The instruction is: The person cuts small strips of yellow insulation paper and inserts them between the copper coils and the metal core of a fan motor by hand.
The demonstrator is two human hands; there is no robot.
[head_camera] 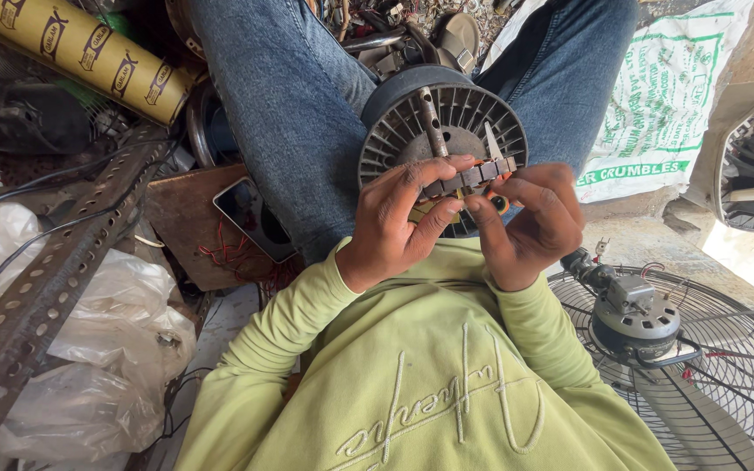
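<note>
A small brown terminal block (473, 177) with a row of metal contacts sits between both hands, held just in front of the person's chest and above the lap. The left hand (399, 222) has its fingers curled closed around the block's left end, thumb pressed up from below and forefinger lying along the top. The right hand (534, 222) closes on the right end, its thumb and fingers pinched in, with a small dark round part with a yellow ring (500, 204) showing at the fingertips. A thin metal blade (492, 141) rises from the block's top. Directly behind the block, resting between the knees in blue jeans (290, 113), lies a grey fan motor (434, 122) with radial ribs and a steel shaft (432, 122) pointing upward in the view. The person wears a light green sweatshirt (429, 384). To the right on the floor lies a wire fan guard (726, 384) with another small motor (634, 318) mounted at its hub. Beyond it a white woven sack with green print (665, 96) is spread out. To the left, a dark phone (250, 218) lies on a brown board (181, 218) with red wires (233, 257) beside it, a perforated metal angle bar (45, 288) runs diagonally, clear plastic bags (106, 349) are crumpled below it, and a yellow cardboard tube (80, 52) lies at the top.
</note>
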